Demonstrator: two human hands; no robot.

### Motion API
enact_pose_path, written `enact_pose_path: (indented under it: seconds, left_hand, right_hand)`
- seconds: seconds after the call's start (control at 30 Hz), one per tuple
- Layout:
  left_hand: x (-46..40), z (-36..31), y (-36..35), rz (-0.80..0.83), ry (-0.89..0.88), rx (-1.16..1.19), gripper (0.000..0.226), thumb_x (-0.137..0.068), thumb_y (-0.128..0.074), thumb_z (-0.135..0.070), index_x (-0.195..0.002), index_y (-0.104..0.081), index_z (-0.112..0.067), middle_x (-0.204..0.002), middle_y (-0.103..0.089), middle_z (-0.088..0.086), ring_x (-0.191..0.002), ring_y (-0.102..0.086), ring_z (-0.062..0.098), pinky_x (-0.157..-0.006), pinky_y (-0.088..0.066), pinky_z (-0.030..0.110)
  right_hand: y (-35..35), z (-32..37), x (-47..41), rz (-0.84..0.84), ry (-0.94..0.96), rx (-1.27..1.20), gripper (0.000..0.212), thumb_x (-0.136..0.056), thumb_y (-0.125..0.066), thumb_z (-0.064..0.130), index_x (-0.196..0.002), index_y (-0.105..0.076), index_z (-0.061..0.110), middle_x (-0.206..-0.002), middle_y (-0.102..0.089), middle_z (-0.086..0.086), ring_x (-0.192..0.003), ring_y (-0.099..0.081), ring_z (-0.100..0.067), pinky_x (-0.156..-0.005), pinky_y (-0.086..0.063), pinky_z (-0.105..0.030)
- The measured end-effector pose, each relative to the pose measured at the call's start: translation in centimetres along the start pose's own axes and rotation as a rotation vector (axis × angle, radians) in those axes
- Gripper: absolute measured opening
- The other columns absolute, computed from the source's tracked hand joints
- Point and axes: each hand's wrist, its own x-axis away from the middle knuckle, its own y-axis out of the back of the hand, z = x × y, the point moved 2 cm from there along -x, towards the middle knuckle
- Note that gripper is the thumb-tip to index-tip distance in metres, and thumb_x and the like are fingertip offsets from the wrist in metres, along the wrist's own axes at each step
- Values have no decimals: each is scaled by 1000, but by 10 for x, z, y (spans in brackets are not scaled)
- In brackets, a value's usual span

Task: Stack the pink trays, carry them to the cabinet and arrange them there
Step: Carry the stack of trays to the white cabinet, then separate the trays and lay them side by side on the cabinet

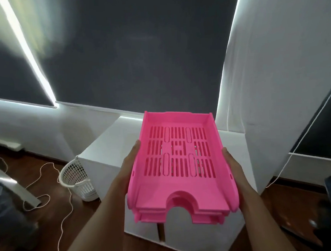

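A stack of pink trays (pixel 180 159) sits in the lower middle of the frame, held in the air between two bare hands, and much of the grip is hidden: the left hand (pixel 131 162) presses flat along the stack's left wall with only the thumb edge showing above the rim, while the right hand (pixel 233 165) clasps the right wall, its fingers out of sight beneath. How many trays are nested is hard to tell — at least three layered front lips show around the arched cut-out at the near edge. Below and behind the stack stands a low white cabinet (pixel 108 148); its top is mostly covered by the trays, and its front, low in the frame, is partly cut off by the forearms. A white mesh basket (pixel 78 179) sits on the wooden floor just beside the cabinet's left side, with a thin white cord (pixel 67 211) trailing loosely across the boards at lower left. Dark roller blinds (pixel 136 49) fill the upper frame; the objects at the far left and right edges are blurred and cropped — too dim to identify.
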Motion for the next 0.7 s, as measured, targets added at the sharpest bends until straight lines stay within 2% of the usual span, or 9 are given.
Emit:
enact_pose_path:
  seconds: [0.1,0.2,0.23,0.3,0.37,0.5,0.6,0.63,0.7]
  left_hand:
    - [-49,-16,38,13,67,-18,78,-91,-55,-60,-139,-50,1,-124,-50,32,-109,-51,47,-103,-36,70]
    - [-93,-24,71,82,81,-25,65,-93,-55,-57,-124,-61,0,-99,-65,21,-82,-67,36,-83,-56,51]
    - [-104,-28,79,93,81,-23,57,-94,-54,-54,-117,-64,-3,-91,-66,16,-74,-68,32,-77,-58,44]
    - [-127,-34,94,121,86,-24,48,-97,-51,-50,-106,-66,-6,-83,-66,12,-66,-69,27,-69,-59,40]
    - [-144,-38,104,175,120,-38,48,-100,-46,-50,-103,-66,-7,-80,-67,11,-64,-69,26,-66,-59,38]
    - [-175,-37,119,223,168,-63,52,-100,-40,-53,-105,-65,-7,-81,-68,12,-64,-70,27,-63,-59,38]
    - [-192,-33,124,244,179,-50,55,-97,-43,-57,-106,-64,-7,-82,-66,14,-64,-69,28,-64,-58,38]
    - [-197,-32,125,239,186,-53,56,-96,-44,-59,-106,-65,-8,-83,-66,14,-64,-69,29,-65,-58,37]
    - [-204,-31,125,241,194,-79,60,-94,-44,-63,-110,-65,-8,-88,-67,15,-70,-69,31,-70,-58,39]
  right_hand:
    - [-33,-7,-38,-65,8,21,56,-94,-48,62,-106,-74,14,-86,-74,-10,-73,-70,-28,-75,-58,-41]
    - [-53,-15,-69,-153,31,34,53,-97,-46,57,-105,-74,13,-85,-76,-9,-72,-73,-26,-70,-61,-39]
    - [-60,-16,-76,-177,32,24,53,-97,-47,57,-109,-74,12,-89,-76,-11,-75,-73,-27,-73,-61,-41]
    - [-72,-18,-92,-213,33,7,58,-96,-51,57,-118,-72,9,-100,-74,-15,-87,-71,-33,-88,-58,-52]
    - [-78,-21,-106,-240,33,10,62,-96,-51,59,-124,-68,6,-103,-72,-16,-92,-69,-35,-96,-53,-57]
    - [-86,-18,-128,-282,12,5,57,-98,-46,57,-118,-71,10,-92,-75,-11,-81,-72,-28,-78,-61,-43]
    - [-87,-17,-142,-287,1,-5,57,-98,-45,58,-115,-71,11,-90,-75,-10,-77,-73,-26,-69,-60,-38]
    - [-88,-14,-145,-299,-7,-1,59,-97,-46,60,-118,-70,10,-93,-74,-11,-79,-72,-27,-70,-60,-39]
    - [-89,-10,-151,-319,-15,3,70,-93,-51,64,-128,-65,5,-104,-70,-15,-87,-70,-31,-82,-59,-46]
